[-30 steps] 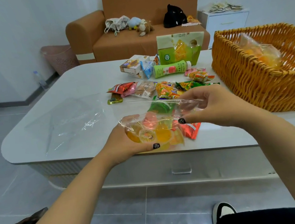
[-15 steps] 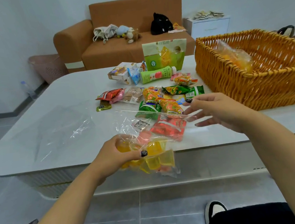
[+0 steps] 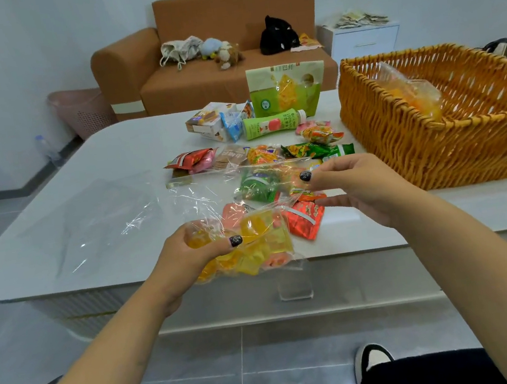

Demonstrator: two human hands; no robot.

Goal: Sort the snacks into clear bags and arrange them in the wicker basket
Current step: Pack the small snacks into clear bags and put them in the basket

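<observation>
From the head camera, the left hand [image 3: 195, 250] cupped the filled end of a clear bag [image 3: 251, 240] of glossy yellow and orange jelly cups, its grip curled round it at the bench [image 3: 85, 187] front edge. The right hand [image 3: 356, 185] pinched the crinkled open mouth. The bag's long axis ran from the left hand up toward the right. The wicker basket [image 3: 432, 150], stiff and ribbed, stood right of the bag, nearer the right hand, holding another filled bag [image 3: 412, 92]. Loose foil snack packets [image 3: 273, 157] lay beyond the bag.
</observation>
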